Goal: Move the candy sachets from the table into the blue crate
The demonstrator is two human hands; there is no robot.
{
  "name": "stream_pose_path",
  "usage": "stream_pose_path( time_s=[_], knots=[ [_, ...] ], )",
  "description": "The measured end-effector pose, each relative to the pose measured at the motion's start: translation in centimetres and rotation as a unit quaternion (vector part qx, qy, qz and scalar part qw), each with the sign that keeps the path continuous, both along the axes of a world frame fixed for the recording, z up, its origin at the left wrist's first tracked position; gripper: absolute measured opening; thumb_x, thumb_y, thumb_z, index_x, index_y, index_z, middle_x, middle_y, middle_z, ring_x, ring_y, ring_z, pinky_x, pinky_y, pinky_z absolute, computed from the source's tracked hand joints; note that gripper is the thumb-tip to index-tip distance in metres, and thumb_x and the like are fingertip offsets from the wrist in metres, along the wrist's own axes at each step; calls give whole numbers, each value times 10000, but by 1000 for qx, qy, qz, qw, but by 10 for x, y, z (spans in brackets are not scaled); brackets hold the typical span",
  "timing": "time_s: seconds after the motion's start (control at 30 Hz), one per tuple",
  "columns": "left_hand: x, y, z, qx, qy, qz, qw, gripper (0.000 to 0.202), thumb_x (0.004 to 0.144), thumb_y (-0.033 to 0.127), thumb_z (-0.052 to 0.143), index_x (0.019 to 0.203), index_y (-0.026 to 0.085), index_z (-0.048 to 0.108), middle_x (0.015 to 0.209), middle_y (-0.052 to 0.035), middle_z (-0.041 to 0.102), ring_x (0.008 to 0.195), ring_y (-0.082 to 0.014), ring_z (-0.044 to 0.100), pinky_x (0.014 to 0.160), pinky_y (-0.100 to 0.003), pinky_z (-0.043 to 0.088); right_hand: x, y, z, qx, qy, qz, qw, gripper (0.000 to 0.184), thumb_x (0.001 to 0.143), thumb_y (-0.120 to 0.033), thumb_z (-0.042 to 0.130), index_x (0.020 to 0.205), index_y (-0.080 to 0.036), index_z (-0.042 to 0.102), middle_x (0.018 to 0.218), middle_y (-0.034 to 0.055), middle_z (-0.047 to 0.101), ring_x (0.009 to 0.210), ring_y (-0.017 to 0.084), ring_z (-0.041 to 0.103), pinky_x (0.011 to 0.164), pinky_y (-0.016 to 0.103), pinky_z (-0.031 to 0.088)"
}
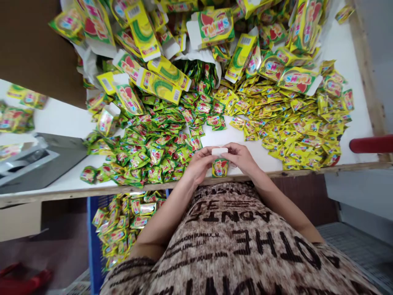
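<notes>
Close to the table's front edge, both my hands grip one small candy box [220,169], green and yellow with a watermelon print. Its white flap stands up at the far end. My left hand [199,164] pinches the box's left side, and my right hand [241,159] has its fingers closed at the flap's right side. What is inside the box is hidden. Green candy packets [156,153] lie in a heap just left of my hands. A heap of yellow candy packets [302,131] spreads to the right.
Flat and partly opened candy boxes [216,26] pile up at the back. A blue crate [93,241] filled with packed candy stands below the table at left. A grey panel [58,164] lies on the left; a red bar [370,144] juts in at right.
</notes>
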State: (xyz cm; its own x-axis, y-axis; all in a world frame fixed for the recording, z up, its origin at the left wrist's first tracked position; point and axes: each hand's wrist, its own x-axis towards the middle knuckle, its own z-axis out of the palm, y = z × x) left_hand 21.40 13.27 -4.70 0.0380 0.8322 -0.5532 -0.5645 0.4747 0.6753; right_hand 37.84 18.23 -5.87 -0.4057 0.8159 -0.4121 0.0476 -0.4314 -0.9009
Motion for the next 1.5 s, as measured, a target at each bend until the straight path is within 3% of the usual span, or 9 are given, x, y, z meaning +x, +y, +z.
stream_pose_path(
  time_s=[0.07,0.17,0.3,0.57,0.8,1.07,1.23,1.37,1.5],
  knots=[
    [-2,0,-8,23,73,29,997,349,633,266,824,952,156,735,916,-52,740,755,-139,647,728,-252,507,-4,4,-6,20,-3,-5,1000,302,696,-383,778,917,-180,736,614,-37,597,384,57,418,346,201,321],
    [-4,-2,-19,59,155,24,986,336,674,338,805,945,145,759,939,-79,748,808,-173,664,799,-297,520,-2,8,-10,15,9,-4,1000,303,736,-441,743,886,-178,768,683,6,654,489,98,530,463,236,459],
    [-4,-3,-21,83,172,17,981,272,721,346,773,925,166,771,940,-72,752,846,-181,672,837,-303,519,3,11,-3,-37,0,-1,999,331,654,-453,808,810,-164,767,670,20,680,514,113,546,505,257,505],
    [-3,6,-19,54,147,-8,988,306,621,304,838,853,126,747,778,-46,729,674,-121,630,692,-227,500,2,15,1,1,-28,37,999,313,639,-410,820,788,-144,750,646,22,677,484,105,564,463,229,508],
    [-3,5,-19,88,172,-26,981,312,633,337,837,846,125,752,781,-55,733,667,-128,630,662,-228,500,5,21,8,-13,-33,42,998,372,572,-441,851,732,-130,725,542,8,633,446,117,549,448,260,525],
    [-11,-2,-15,125,210,-56,968,293,721,348,782,942,157,767,924,-83,749,829,-187,675,793,-290,522,6,19,8,28,-25,101,994,392,560,-449,863,757,-155,692,598,-2,627,523,137,585,523,285,539],
    [-16,-10,-15,208,278,-87,934,318,763,337,753,1049,198,746,1011,-81,738,926,-201,676,855,-303,516,11,9,2,136,-52,95,985,341,625,-431,841,807,-180,700,780,12,599,657,135,578,598,270,513],
    [-17,-14,-12,192,249,-99,944,354,776,348,740,1100,205,726,1083,-82,724,985,-208,670,909,-313,509,14,7,5,175,-75,107,976,301,698,-438,796,849,-193,709,823,25,607,696,144,581,631,276,503],
    [-16,-11,-10,145,203,-99,963,316,796,368,710,1048,182,747,1042,-79,736,1010,-220,667,972,-340,486,12,9,12,142,-71,109,981,308,732,-475,754,790,-176,708,766,39,649,634,148,599,585,278,505]
  ],
)
